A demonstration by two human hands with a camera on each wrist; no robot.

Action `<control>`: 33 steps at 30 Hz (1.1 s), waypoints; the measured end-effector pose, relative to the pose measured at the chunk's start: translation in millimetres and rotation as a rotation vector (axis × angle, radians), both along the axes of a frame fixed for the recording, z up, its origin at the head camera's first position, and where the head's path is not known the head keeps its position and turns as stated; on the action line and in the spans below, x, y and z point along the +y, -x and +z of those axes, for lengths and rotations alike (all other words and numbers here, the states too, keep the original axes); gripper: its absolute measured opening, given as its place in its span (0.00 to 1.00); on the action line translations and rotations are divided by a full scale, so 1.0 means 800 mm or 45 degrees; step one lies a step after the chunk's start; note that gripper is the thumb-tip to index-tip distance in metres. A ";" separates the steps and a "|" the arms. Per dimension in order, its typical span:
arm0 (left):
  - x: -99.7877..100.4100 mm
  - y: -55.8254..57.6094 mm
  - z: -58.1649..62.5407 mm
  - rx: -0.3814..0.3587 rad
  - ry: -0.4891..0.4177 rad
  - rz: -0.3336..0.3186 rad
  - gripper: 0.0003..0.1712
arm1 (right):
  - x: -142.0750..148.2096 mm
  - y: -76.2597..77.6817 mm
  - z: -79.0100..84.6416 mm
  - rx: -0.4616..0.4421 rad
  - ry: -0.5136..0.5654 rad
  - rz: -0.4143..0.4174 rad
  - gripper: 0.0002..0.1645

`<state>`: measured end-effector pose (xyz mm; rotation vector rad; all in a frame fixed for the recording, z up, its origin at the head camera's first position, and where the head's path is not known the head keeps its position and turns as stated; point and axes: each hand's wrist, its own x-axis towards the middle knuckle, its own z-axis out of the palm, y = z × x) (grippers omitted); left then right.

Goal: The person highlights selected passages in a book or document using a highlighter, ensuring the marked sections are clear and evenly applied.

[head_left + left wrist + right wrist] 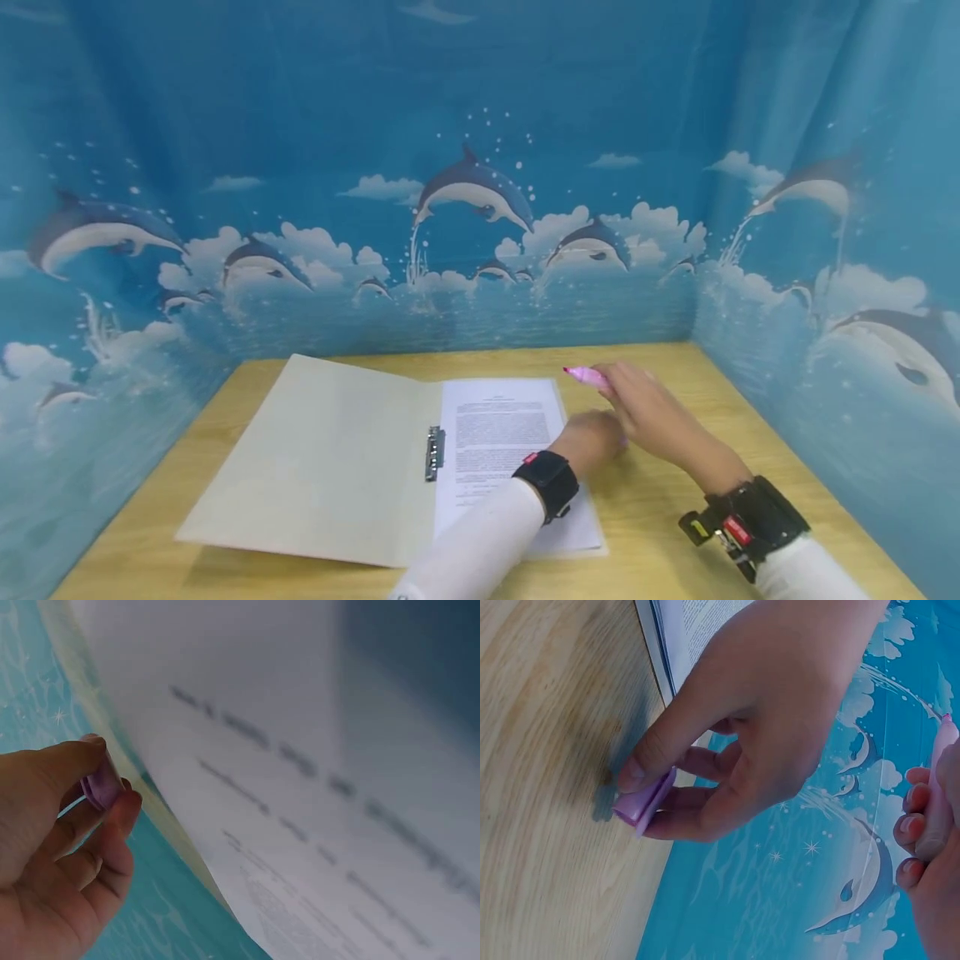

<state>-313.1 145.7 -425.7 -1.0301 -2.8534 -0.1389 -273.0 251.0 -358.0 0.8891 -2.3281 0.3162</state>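
Note:
In the head view, my right hand (pixel 648 408) holds a pink highlighter (pixel 588 377), its darker pink tip pointing left and uncovered. The right wrist view shows this highlighter (pixel 936 799) at the right edge with fingers wrapped around its barrel. Between thumb and fingertips, my left hand (pixel 757 712) pinches a purple-pink cap (pixel 641 802), its hollow end facing outward. The same cap (pixel 103 784) appears in the left wrist view, beside the edge of a printed sheet. My left forearm crosses the paper (pixel 498 425) and hides part of its text.
An open cream folder (pixel 322 467) lies on the wooden table (pixel 660 533), its metal clip (pixel 434 454) at the fold beside the printed paper. A blue dolphin-patterned curtain (pixel 360 108) encloses the back and sides. Each wrist wears a black strap (pixel 551 483).

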 end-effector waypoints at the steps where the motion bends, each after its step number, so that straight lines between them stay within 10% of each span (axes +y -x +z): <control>1: 0.003 0.001 -0.001 -0.039 0.004 0.013 0.11 | 0.001 0.000 -0.001 0.000 0.002 -0.001 0.13; 17: 0.000 -0.004 0.003 -0.049 0.060 -0.003 0.11 | -0.002 0.000 -0.001 -0.001 -0.016 -0.003 0.14; 23: -0.021 -0.015 0.015 0.112 0.106 -0.032 0.12 | -0.006 0.000 -0.002 0.006 -0.007 0.013 0.13; 33: -0.171 -0.035 0.058 -0.136 0.167 0.163 0.21 | -0.009 0.002 -0.009 0.010 0.040 0.001 0.17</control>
